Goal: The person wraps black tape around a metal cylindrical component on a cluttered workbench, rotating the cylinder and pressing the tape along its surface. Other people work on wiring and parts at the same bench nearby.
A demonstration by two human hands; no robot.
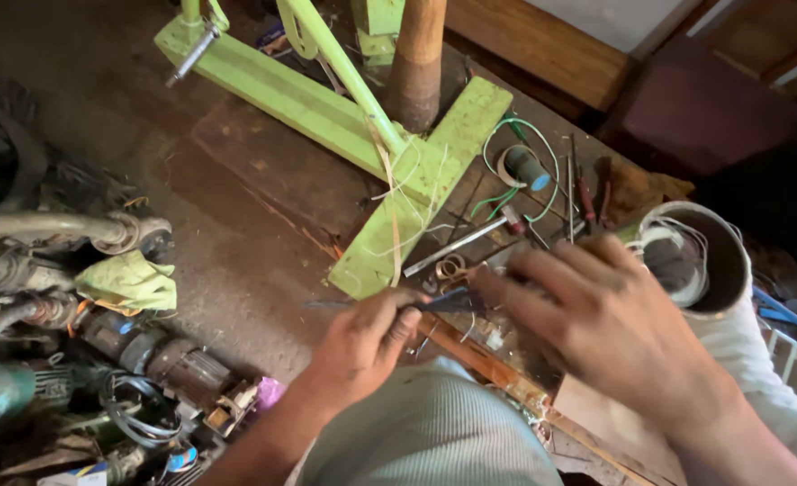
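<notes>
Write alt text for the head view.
Two bare hands meet over a cluttered wooden bench: the left hand pinches a thin dark tool while the right hand hovers beside it. A green metal frame lies behind.

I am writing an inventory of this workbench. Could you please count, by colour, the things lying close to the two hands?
Light green: 2, the metal frame and the cloth
Green: 1, the wire
Blue: 1, the tape roll
Red: 1, the screwdriver handle
Silver: 1, the metal rod
White: 1, the round container
Dark: 1, the thin tool held between the left hand and the right hand
Total: 8
</notes>
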